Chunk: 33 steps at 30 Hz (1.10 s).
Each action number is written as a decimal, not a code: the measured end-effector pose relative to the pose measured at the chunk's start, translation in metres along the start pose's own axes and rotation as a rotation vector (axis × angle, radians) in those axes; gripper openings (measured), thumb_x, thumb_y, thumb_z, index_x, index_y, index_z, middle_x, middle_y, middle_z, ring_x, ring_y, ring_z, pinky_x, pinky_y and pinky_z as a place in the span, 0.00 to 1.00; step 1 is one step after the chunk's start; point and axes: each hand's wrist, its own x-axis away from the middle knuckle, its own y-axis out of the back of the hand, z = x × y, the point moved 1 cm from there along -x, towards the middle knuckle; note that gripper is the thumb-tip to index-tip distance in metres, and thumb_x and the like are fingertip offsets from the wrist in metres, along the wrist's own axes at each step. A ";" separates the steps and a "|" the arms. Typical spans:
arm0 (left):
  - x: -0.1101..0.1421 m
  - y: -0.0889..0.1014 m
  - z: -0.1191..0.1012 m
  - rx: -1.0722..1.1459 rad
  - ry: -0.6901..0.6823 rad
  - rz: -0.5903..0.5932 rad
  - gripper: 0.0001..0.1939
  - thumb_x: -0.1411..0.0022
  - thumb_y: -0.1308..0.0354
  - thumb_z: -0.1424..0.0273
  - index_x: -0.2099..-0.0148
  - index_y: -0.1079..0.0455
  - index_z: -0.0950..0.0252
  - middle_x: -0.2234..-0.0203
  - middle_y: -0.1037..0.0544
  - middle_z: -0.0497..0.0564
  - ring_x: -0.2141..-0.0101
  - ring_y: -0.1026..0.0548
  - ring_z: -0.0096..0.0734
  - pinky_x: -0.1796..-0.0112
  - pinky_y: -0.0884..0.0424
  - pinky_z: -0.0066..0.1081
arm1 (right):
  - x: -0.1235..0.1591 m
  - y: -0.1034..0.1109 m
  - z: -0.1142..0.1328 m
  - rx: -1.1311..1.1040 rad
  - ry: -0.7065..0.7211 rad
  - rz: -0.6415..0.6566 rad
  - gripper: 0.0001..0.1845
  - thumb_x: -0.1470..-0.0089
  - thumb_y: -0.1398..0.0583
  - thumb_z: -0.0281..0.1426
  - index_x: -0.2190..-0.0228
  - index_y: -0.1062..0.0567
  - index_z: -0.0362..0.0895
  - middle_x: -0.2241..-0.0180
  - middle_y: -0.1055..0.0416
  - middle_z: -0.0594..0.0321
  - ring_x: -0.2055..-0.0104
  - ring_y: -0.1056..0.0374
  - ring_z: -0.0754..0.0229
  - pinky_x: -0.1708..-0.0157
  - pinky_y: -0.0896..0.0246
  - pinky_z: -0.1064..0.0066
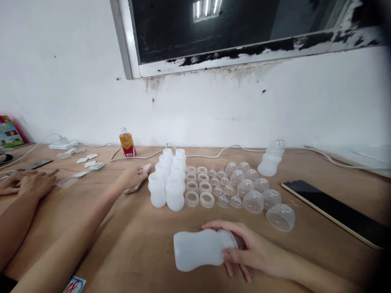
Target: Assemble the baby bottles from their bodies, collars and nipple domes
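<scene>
Standing bottles (175,195), white, no legible marks: landmark. Drink bottle (127,143), behind and left of them: orange-and-red label, lettering too small to read. Printed card (77,283), nearer me, left of them: red strokes, cut off below. My left hand (136,178), just left of them: blurred (openness and hold I cannot tell). My right hand (240,249), nearer me, right of them: gripping a milky bottle (198,249), sideways, its collar end partly hidden.

White wall (76,89), spotted and stained, meets the back edge of the brown counter (131,248). Above that edge, a dark window (241,28) reflects lit tubes (207,7); its lower border (259,51) is patchy black and white.
</scene>
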 end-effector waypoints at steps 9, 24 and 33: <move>-0.012 0.001 0.020 0.384 0.103 0.034 0.12 0.52 0.44 0.70 0.65 0.32 0.72 0.70 0.24 0.58 0.68 0.26 0.38 0.69 0.30 0.31 | 0.000 0.000 -0.002 0.021 -0.017 -0.009 0.30 0.56 0.41 0.38 0.52 0.42 0.43 0.74 0.34 0.64 0.78 0.34 0.69 0.86 0.42 0.84; 0.124 -0.053 -0.069 -0.307 -1.147 -0.333 0.21 0.44 0.52 0.69 0.47 0.47 0.62 0.45 0.46 0.54 0.45 0.46 0.41 0.49 0.46 0.40 | -0.005 -0.002 -0.013 0.113 0.051 -0.176 0.18 0.51 0.45 0.40 0.63 0.44 0.44 0.82 0.37 0.72 0.90 0.52 0.76 0.94 0.57 0.86; 0.144 -0.107 -0.058 -0.454 -0.904 0.408 0.29 0.43 0.53 0.62 0.42 0.54 0.69 0.51 0.36 0.61 0.54 0.35 0.46 0.56 0.37 0.40 | 0.000 0.009 -0.004 0.537 0.421 -0.330 0.17 0.50 0.44 0.31 0.57 0.36 0.47 0.57 0.38 0.58 0.63 0.34 0.64 0.75 0.36 0.78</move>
